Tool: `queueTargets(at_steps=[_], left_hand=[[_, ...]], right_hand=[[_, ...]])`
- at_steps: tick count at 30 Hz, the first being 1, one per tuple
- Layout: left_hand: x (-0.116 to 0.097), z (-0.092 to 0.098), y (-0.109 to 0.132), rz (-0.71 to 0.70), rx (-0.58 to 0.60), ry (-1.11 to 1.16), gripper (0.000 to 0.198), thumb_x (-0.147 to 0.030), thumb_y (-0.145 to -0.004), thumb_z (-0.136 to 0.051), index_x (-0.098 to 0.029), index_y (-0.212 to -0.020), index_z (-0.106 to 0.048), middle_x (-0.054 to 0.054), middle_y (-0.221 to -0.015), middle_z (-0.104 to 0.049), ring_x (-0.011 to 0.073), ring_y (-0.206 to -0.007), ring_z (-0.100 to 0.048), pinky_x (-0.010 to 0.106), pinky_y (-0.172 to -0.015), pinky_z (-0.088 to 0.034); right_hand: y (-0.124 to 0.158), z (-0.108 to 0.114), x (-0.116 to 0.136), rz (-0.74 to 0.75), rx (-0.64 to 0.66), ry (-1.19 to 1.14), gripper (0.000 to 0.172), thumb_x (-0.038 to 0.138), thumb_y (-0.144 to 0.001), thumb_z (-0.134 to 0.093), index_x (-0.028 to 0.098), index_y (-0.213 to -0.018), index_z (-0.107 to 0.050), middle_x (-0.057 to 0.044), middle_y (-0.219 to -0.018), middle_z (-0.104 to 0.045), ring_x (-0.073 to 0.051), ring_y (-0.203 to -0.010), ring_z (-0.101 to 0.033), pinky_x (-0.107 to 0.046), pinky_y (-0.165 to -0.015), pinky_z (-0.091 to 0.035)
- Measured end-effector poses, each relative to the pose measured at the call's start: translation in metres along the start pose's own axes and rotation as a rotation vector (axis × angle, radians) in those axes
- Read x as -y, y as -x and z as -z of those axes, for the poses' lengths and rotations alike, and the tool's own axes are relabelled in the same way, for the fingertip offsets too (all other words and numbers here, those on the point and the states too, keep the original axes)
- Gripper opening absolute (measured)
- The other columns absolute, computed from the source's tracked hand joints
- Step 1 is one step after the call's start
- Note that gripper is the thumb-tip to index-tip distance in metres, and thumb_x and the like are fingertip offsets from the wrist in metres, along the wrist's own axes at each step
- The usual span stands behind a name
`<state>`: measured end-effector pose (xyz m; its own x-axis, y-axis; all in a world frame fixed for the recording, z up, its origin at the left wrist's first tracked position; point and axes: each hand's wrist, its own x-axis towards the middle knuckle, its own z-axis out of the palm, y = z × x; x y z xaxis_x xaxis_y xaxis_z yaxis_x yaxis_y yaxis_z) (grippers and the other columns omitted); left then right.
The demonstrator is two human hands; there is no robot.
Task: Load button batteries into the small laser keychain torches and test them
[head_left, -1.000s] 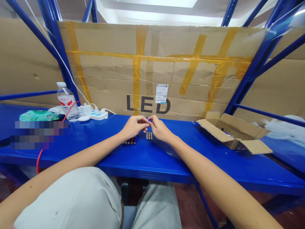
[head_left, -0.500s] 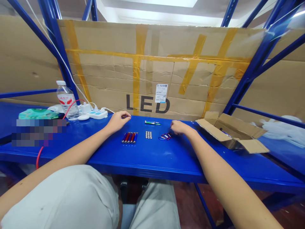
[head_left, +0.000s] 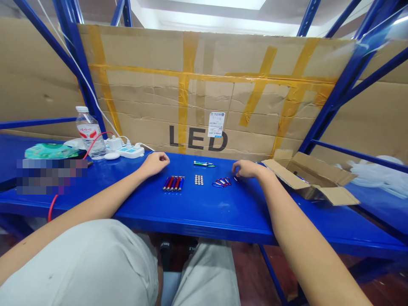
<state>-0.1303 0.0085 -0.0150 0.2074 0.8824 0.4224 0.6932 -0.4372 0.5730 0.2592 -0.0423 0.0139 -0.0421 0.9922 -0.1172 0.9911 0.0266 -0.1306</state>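
My left hand [head_left: 156,163] lies on the blue table with its fingers loosely curled and nothing visible in them. To its right is a row of red and blue metal tubes [head_left: 173,183], like small flashlight bodies. My right hand [head_left: 246,169] is low over the table, its bent fingertips at a small dark red carabiner [head_left: 236,179], partly hidden by them. Just left of it, red and blue carabiners [head_left: 221,182] lie fanned out. Silver button cells [head_left: 199,180] sit in a neat grid between tubes and carabiners. Behind them lies a green pen-like tube [head_left: 204,163].
An open cardboard box [head_left: 307,178] stands on the right. To the left are a water bottle [head_left: 89,131], a white power strip [head_left: 131,151], a green packet [head_left: 52,151] and a red cable [head_left: 52,208]. A large taped cardboard sheet [head_left: 143,97] forms the back wall.
My right hand has moved right, away from the fanned carabiners, and one carabiner now shows under its fingertips. My left hand has shifted slightly left and down.
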Motion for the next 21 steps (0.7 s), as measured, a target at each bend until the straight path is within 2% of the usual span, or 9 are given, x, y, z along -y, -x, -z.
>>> queueTargets(at_steps=[2, 7, 13, 21], left_hand=[[0.002, -0.001, 0.000, 0.008, 0.016, 0.002, 0.017, -0.030, -0.069, -0.058, -0.019, -0.074, -0.070, 0.005, -0.080, -0.072, 0.0213, -0.078, -0.065, 0.030, -0.073, -0.047], [0.003, -0.002, 0.001, 0.043, 0.095, -0.017, 0.015, -0.029, -0.068, -0.056, -0.019, -0.070, -0.068, 0.005, -0.076, -0.072, 0.0210, -0.076, -0.065, 0.030, -0.073, -0.048], [0.000, -0.002, 0.002, 0.039, 0.156, -0.051, 0.014, -0.028, -0.066, -0.057, -0.020, -0.069, -0.067, 0.005, -0.076, -0.072, 0.0216, -0.077, -0.065, 0.030, -0.073, -0.047], [0.000, -0.001, 0.002, 0.038, 0.182, -0.040, 0.015, -0.030, -0.064, -0.056, -0.020, -0.068, -0.068, 0.004, -0.076, -0.073, 0.0212, -0.076, -0.065, 0.029, -0.071, -0.048]], right_hand=[[-0.003, -0.001, -0.004, 0.058, 0.008, -0.001, 0.033, 0.010, -0.068, -0.065, 0.022, -0.097, -0.073, -0.004, -0.090, -0.073, -0.016, -0.074, -0.065, -0.022, -0.061, -0.043], [-0.005, -0.005, -0.002, 0.072, 0.084, -0.087, 0.024, 0.008, -0.067, -0.063, 0.019, -0.086, -0.074, -0.001, -0.072, -0.070, -0.012, -0.061, -0.060, -0.021, -0.057, -0.041], [-0.002, -0.006, 0.005, 0.131, 0.058, -0.111, 0.023, 0.004, -0.064, -0.058, 0.017, -0.076, -0.073, -0.002, -0.073, -0.071, -0.013, -0.064, -0.061, -0.021, -0.058, -0.041], [-0.003, -0.007, 0.009, 0.139, 0.057, -0.109, 0.022, 0.008, -0.065, -0.059, 0.017, -0.078, -0.074, -0.002, -0.072, -0.071, -0.013, -0.060, -0.059, -0.022, -0.056, -0.041]])
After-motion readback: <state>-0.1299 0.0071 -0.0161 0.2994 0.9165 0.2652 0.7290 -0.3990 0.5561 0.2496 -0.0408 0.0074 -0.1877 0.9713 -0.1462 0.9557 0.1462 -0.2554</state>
